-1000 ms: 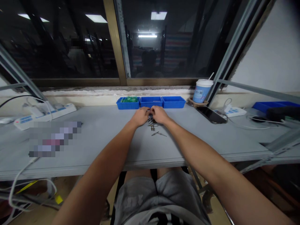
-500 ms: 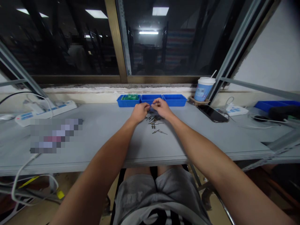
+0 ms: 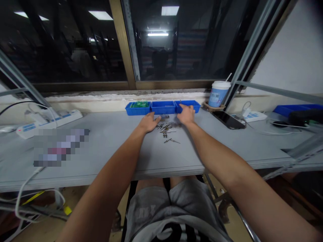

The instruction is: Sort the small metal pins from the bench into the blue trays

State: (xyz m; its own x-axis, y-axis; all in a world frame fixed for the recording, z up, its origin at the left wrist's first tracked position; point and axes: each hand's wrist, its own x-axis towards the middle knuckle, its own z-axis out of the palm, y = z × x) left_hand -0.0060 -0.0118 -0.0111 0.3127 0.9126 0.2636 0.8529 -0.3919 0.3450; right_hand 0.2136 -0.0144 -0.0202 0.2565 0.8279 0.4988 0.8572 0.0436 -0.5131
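Note:
Small metal pieces with thin shanks, like blind rivets (image 3: 165,127), lie in a loose pile on the grey table (image 3: 116,148). My left hand (image 3: 148,123) rests at the pile's left edge, its thumb and fingers apart. My right hand (image 3: 186,115) reaches over the front wall of the right blue bin (image 3: 196,107), thumb and fingers spread. A tiny dark bit shows by its fingertips; whether they touch it is unclear. Left of that bin stand the middle blue bin (image 3: 163,108) and the left blue bin (image 3: 131,111), which holds green packaging (image 3: 139,104).
A lidded blue cup (image 3: 219,94) stands at the back right, with a phone (image 3: 228,120) before it. Power strips lie on the left (image 3: 50,122) and right (image 3: 254,116). A pixelated item (image 3: 60,148) with a cable lies at left. A window rises behind.
My hands have parted from their pinch above the pile. The right one has moved right and away from me to the right bin; the left has opened and shifted slightly down.

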